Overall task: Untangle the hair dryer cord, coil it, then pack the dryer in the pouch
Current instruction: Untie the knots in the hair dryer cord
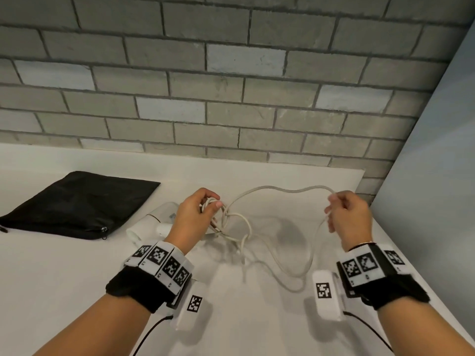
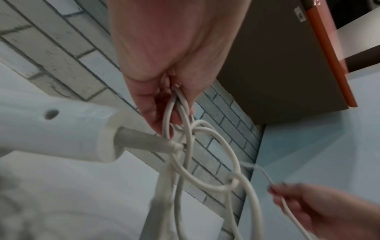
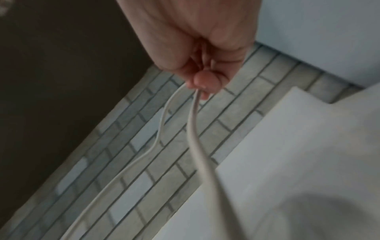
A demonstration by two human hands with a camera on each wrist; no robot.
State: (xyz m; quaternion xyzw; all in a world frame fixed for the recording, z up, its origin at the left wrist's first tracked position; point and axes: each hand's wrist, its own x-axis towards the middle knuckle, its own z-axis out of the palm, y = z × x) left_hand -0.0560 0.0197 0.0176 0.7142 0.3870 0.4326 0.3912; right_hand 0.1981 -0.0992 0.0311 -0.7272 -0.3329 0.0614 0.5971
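— What is the left hand (image 1: pixel 191 214) doing?

— Its fingers are curled round a bunch of loops of the white cord (image 1: pixel 272 188), holding them above the white table (image 1: pixel 77 278). From the left wrist view several strands run up between the fingers (image 2: pixel 150 112) and thumb, and below the hand the loops cross and knot together.

— And the right hand (image 1: pixel 347 214)?

— Raised well apart from the left, out to its right. It pinches a single stretch of the cord between thumb and fingertips; one strand arches across from the left hand's bunch, another drops from the pinch down to the table and curls back toward the tangle. The right wrist view is blurred, so I can only say that two strands leave the closed fingers (image 3: pixel 205 81) — how many fingers press on them I cannot tell.

— Where is the hair dryer (image 1: pixel 154 222)?

— Lying on the table just beside and partly behind the left hand, on its left. Its handle end, with the grey strain relief, points at the cord bunch under that hand.

— The pouch (image 1: pixel 77 204)?

— Black, flat on the table, farther left of the left hand beyond the dryer, its zipper edge toward the person. Neither hand touches it.

— Anything else?

— A grey brick wall (image 1: pixel 231 73) behind the table, beyond both hands.
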